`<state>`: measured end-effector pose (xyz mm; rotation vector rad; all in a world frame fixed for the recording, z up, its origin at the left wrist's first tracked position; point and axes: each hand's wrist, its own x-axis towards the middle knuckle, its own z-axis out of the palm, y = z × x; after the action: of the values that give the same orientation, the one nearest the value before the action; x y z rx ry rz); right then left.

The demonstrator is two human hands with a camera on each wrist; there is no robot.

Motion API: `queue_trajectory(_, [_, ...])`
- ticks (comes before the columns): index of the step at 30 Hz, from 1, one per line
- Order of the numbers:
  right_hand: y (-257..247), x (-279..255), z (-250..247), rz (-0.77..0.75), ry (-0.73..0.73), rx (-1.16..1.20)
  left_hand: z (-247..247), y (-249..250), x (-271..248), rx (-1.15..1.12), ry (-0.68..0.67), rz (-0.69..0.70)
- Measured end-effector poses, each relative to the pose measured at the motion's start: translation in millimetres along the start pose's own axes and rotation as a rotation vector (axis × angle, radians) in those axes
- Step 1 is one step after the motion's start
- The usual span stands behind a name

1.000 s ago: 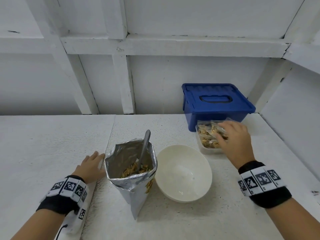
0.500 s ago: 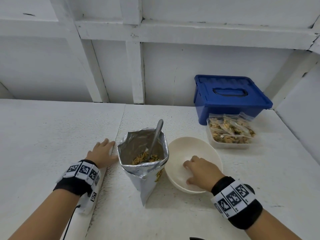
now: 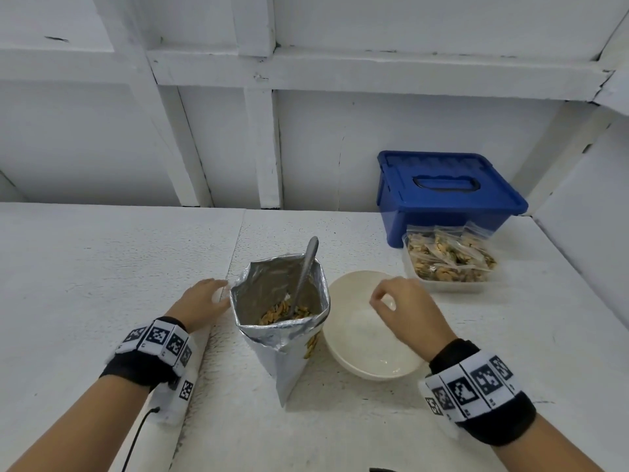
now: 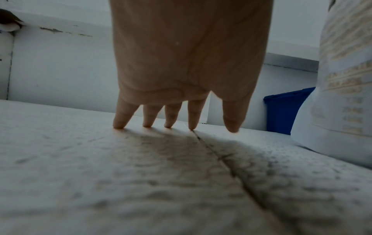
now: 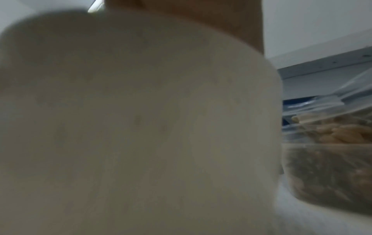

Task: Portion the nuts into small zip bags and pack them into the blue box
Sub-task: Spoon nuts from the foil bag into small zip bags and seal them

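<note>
L hand (image 3: 200,303) lower-left of centre, palm down, fingertips (image 4: 119,124) straight & spread. R hand (image 3: 406,310) right of centre, raised, fingers loosely curled, holding nothing. Marker bands on both wrists.

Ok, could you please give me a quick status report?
Left hand open on table beside foil bag. Right hand over bowl, grip unclear. Blue box lidded.

Foil bag (image 3: 282,321) upright, open, nuts (image 3: 284,310) low inside. Filled zip bags (image 3: 449,253) piled in clear tub (image 3: 452,284), touching front of blue box (image 3: 446,195), lid closed, at counter's (image 3: 102,267) back right.
</note>
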<state>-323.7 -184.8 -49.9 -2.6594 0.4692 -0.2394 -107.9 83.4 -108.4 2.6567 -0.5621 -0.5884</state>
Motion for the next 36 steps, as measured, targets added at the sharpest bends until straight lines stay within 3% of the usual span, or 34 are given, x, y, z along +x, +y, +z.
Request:
queue_trajectory(6, [-39.7, 7.0, -41.1, -0.242, 0.466, 0.275, -42.6, 57.9, -40.7, -0.286, 0.353, 0.235])
queue_trajectory(9, [-66.2, 7.7, -49.1, -0.357, 0.533, 0.362, -66.6, 88.4, -65.1, -0.415, 0.427, 0.406])
queue_trajectory(11, [-82.2, 7.4, -47.5, -0.434, 0.537, 0.403, -77.9, 109.5, -85.3, -0.468, 0.394, 0.511])
queue_trajectory(18, [-109.1, 5.6, -28.8, -0.599, 0.493, 0.458, -84.8, 139.0, -117.3, -0.642, 0.167, 0.662])
queue_trajectory(25, [-111.9, 2.2, -29.7, -0.582, 0.398, 0.480, -81.0, 137.0, -119.0, -0.727, 0.287, 0.693])
queue_trajectory(30, [-112.5, 0.7, -43.1, -0.466, 0.267, 0.679, -84.0, 126.8, -116.6, -0.468, 0.441, 0.748])
queue_trajectory(33, [-118.7, 0.9, -54.3, -0.390, 0.105, 0.839, -84.5, 124.4, -118.5, -0.266, 0.481, 0.825])
queue_trajectory(36, [-121.5, 4.6, -62.3, -0.353, -0.064, 0.806, -83.1, 123.9, -120.2, -0.146, 0.483, 0.874])
